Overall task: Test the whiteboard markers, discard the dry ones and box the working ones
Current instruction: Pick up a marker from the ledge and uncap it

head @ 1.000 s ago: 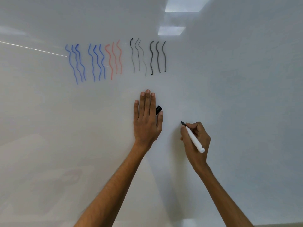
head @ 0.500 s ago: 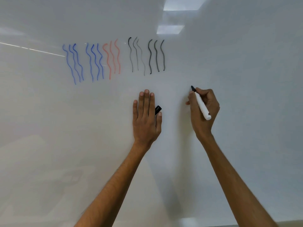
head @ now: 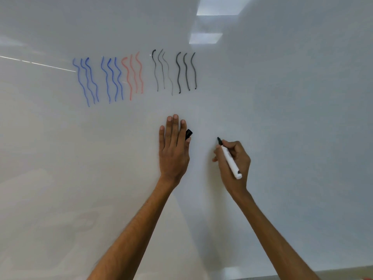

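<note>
My right grip (head: 240, 156) is clamped on the white-barrelled black marker (head: 230, 161), tip at the glossy white whiteboard (head: 292, 118), right of my flat left hand (head: 173, 152), whose thumb seemingly pinches the black cap (head: 189, 133). I'd press steadily and stroke slowly.

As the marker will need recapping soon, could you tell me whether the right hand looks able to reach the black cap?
Probably yes: the black cap, pinched by the left hand's thumb, sticks out toward the right hand, with only bare whiteboard between, though that hand holds the marker.
</note>
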